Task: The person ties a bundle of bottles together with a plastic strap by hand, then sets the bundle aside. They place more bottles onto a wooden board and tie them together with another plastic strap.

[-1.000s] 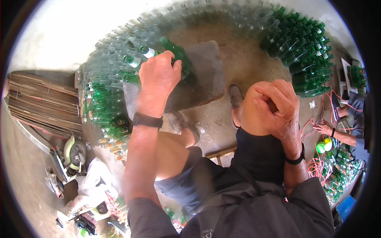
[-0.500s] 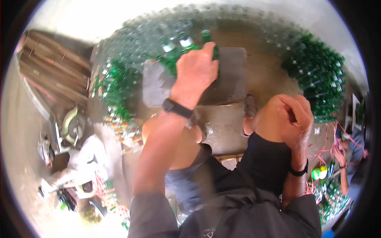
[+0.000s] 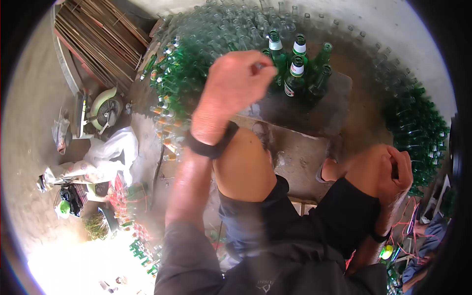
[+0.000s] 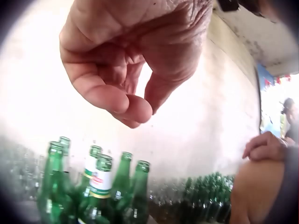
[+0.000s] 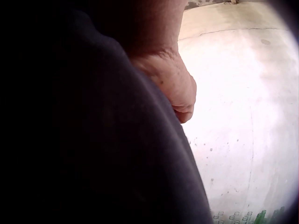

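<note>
My left hand (image 3: 236, 81) is raised beside the bottles, its fingers loosely curled, with nothing between fingers and thumb. In the left wrist view, that hand (image 4: 131, 60) hangs above several green bottle necks. Several green glass bottles stand upright in a group on a dark grey slab (image 3: 334, 110). White labels wrap the necks of some, including the front green bottle (image 3: 295, 78). On my right knee rests my right hand (image 3: 397, 174), fingers loosely bent and holding nothing. A dark sleeve hides much of this hand (image 5: 170, 84) in the right wrist view.
Rows of clear bottles (image 3: 216, 29) curve along the wall. Green bottles crowd the floor at right (image 3: 418, 140) and left (image 3: 177, 91). Wooden strips (image 3: 98, 37), a wheel (image 3: 106, 112) and white sacking (image 3: 115, 150) lie at left. Another person (image 3: 427, 246) is at right.
My left hand has come off the green bottle it was on and moved away to the left of the group. The head view has turned left. My right hand stays on the knee.
</note>
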The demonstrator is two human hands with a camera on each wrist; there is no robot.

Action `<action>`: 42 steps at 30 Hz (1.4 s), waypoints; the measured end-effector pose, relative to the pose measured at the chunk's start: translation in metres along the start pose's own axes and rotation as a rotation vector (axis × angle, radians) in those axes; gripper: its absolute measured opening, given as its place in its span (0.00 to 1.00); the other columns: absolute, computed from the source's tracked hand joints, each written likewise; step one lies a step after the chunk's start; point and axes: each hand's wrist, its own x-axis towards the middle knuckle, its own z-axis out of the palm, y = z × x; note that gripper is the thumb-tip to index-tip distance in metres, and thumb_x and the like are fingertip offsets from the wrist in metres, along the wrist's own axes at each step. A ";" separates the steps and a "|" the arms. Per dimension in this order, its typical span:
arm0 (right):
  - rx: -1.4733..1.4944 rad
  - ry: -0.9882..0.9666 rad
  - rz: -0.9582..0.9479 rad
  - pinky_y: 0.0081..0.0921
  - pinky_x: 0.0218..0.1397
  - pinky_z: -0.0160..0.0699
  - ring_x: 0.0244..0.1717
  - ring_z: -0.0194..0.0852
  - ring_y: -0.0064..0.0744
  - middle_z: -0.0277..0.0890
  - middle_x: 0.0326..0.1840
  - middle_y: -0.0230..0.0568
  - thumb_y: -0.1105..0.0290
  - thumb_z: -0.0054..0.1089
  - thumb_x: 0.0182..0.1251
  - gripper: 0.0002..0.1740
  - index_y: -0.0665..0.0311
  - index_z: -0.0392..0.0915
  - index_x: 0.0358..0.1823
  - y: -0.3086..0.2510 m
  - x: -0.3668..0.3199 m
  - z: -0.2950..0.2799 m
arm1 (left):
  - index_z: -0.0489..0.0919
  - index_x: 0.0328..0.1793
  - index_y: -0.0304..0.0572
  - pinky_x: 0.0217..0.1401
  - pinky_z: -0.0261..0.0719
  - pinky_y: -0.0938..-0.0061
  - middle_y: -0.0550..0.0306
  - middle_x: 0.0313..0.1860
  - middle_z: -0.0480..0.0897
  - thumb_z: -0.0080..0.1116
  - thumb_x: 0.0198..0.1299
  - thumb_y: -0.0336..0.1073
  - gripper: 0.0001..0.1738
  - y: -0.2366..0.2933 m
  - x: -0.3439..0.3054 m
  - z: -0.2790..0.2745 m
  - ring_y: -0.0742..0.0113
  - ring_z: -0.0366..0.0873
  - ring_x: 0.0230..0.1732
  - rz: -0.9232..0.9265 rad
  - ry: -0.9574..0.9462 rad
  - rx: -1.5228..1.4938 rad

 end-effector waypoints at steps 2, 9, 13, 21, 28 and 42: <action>-0.019 -0.002 -0.003 0.22 0.34 0.65 0.32 0.67 0.23 0.69 0.32 0.33 0.83 0.65 0.63 0.13 0.67 0.86 0.49 0.001 0.000 0.001 | 0.88 0.47 0.34 0.32 0.83 0.75 0.57 0.30 0.87 0.65 0.65 0.37 0.13 -0.033 -0.011 -0.028 0.72 0.83 0.27 -0.351 -0.137 -0.102; -0.109 -0.047 0.048 0.21 0.33 0.63 0.32 0.65 0.21 0.67 0.31 0.32 0.81 0.65 0.65 0.12 0.68 0.86 0.49 -0.008 0.005 0.002 | 0.88 0.51 0.34 0.28 0.82 0.76 0.56 0.31 0.88 0.63 0.64 0.38 0.16 -0.217 -0.073 -0.032 0.71 0.84 0.23 -0.805 0.009 0.033; -0.175 -0.069 0.047 0.21 0.33 0.62 0.32 0.65 0.21 0.66 0.31 0.31 0.81 0.64 0.65 0.12 0.68 0.86 0.49 -0.015 0.009 0.006 | 0.87 0.54 0.37 0.40 0.87 0.66 0.51 0.37 0.90 0.64 0.62 0.39 0.18 -0.285 -0.100 -0.028 0.58 0.90 0.33 -0.732 0.083 0.376; -0.217 -0.120 0.015 0.22 0.39 0.65 0.34 0.66 0.24 0.70 0.34 0.34 0.81 0.60 0.69 0.10 0.73 0.84 0.50 -0.011 0.014 0.008 | 0.73 0.76 0.51 0.67 0.78 0.52 0.42 0.62 0.83 0.66 0.59 0.41 0.36 -0.339 -0.083 -0.014 0.41 0.80 0.65 -0.708 0.074 0.649; -0.265 -0.141 0.053 0.21 0.39 0.64 0.34 0.65 0.24 0.69 0.34 0.35 0.81 0.60 0.69 0.10 0.73 0.83 0.49 -0.008 0.014 0.006 | 0.68 0.80 0.59 0.69 0.77 0.49 0.41 0.71 0.76 0.66 0.62 0.42 0.39 -0.361 -0.062 -0.008 0.40 0.77 0.70 -0.857 -0.050 0.680; -0.234 -0.135 0.077 0.20 0.39 0.62 0.36 0.65 0.23 0.68 0.35 0.34 0.81 0.60 0.69 0.12 0.72 0.84 0.51 -0.001 0.015 0.008 | 0.81 0.60 0.43 0.61 0.81 0.47 0.39 0.55 0.86 0.66 0.63 0.46 0.23 -0.394 -0.062 0.014 0.38 0.83 0.60 -0.770 -0.068 0.735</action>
